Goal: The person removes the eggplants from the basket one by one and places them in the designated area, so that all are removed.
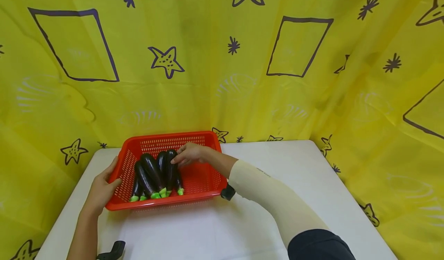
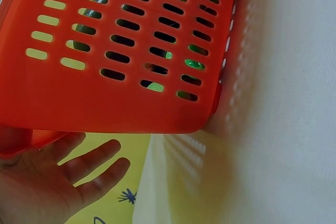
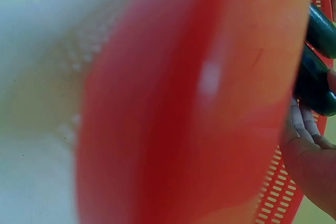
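Observation:
A red plastic basket (image 1: 204, 194) with slotted walls holds several dark purple eggplants (image 1: 145, 180), bunched toward its left half, green stem ends facing the front wall. My left hand (image 1: 100, 188) holds the basket's left rim, thumb at the inner side. In the left wrist view, the fingers of that left hand (image 2: 39, 184) spread beyond the rim. My right hand (image 1: 190, 153) reaches in over the basket's right side and grips the upper end of the rightmost large eggplant (image 1: 170, 171). The right wrist view is mostly filled by the blurred basket wall (image 3: 184, 103).
The basket stands on a white table (image 1: 267, 160), toward its back left. A yellow patterned curtain (image 1: 208, 98) hangs behind and along both sides. Black wrist mounts (image 1: 227, 192) show at both wrists, the right one close to the basket's right front corner.

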Demonstrator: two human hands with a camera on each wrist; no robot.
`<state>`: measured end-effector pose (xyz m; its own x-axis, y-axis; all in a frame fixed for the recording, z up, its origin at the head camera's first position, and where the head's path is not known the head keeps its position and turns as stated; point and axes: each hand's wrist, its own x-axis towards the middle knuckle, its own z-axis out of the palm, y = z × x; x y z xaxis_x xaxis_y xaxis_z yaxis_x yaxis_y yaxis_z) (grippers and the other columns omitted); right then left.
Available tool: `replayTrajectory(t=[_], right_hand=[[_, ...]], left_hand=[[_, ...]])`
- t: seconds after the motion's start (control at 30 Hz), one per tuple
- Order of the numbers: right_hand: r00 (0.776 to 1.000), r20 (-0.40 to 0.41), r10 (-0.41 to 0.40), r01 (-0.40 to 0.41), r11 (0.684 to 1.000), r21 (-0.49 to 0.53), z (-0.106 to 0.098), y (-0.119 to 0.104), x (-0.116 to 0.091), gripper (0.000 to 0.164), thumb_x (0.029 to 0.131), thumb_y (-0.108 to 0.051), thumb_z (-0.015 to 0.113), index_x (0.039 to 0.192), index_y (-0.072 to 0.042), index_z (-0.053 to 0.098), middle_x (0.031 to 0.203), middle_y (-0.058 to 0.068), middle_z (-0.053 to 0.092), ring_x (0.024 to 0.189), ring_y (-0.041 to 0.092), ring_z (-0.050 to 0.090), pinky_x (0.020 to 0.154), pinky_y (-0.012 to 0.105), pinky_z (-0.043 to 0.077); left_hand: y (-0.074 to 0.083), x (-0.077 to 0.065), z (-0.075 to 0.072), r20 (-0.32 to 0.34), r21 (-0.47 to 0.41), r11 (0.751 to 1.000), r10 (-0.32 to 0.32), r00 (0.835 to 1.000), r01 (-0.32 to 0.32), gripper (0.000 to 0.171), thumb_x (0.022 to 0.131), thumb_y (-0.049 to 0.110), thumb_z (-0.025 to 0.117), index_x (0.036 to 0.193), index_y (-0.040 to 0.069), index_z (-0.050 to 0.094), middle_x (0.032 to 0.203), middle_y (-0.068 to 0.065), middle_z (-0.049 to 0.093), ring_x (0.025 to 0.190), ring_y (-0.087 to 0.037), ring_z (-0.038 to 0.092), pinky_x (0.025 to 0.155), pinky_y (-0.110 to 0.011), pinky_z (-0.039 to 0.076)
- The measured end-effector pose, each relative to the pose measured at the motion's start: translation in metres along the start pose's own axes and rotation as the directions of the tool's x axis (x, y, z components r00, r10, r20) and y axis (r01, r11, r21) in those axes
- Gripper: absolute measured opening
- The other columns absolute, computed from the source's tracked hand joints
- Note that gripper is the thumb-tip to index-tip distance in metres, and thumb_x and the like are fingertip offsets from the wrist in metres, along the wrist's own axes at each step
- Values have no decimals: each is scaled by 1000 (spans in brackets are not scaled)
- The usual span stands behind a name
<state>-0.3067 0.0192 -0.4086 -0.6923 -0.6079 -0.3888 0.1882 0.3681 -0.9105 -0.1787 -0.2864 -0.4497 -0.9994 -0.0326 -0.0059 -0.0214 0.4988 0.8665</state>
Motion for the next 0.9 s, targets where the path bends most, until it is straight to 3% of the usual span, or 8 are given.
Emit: replayTrajectory(t=[0.17,0.43,0.6,0.73,0.9], right_hand=[[1000,0,-11,11,1000,28,-2,-1,0,6,97,-4,72,92,-1,71,89,9,74,100,36,74,102,52,54],[999,6,-40,39,998,51,-6,-6,-4,8,99,-6,71,93,0,71,92,9,71,102,41,71,103,55,52],[999,-8,-36,36,995,96,-8,-8,-7,14,100,-6,69,108,5,68,103,12,67,92,30,71,102,54,53],[999,-41,-28,33,992,123,-10,-8,-9,27,100,-7,69,123,6,62,115,14,62,99,36,72,101,56,53],[998,-56,-39,45,991,126,-13,-8,-10,25,99,-5,68,120,5,60,116,15,63,106,41,72,101,57,52]], left_hand=[[1,0,0,0,-9,1000,-5,1000,5,72,106,0,49,167,11,13,161,-39,28,100,-24,55,70,-22,58],[0,1,0,6,-19,1000,3,1000,-3,72,106,0,50,167,11,13,161,-39,28,103,-26,55,71,-21,58],[0,1,0,3,-12,1000,1,1000,-1,73,105,-1,50,167,12,13,159,-40,30,102,-26,56,71,-21,58],[0,1,0,10,-11,1000,-2,1000,2,73,105,-1,50,167,11,12,160,-40,28,103,-26,55,71,-21,58],[-1,1,-1,18,-9,1000,-6,1000,6,73,105,-1,50,167,11,12,161,-39,27,100,-22,54,71,-22,58]])
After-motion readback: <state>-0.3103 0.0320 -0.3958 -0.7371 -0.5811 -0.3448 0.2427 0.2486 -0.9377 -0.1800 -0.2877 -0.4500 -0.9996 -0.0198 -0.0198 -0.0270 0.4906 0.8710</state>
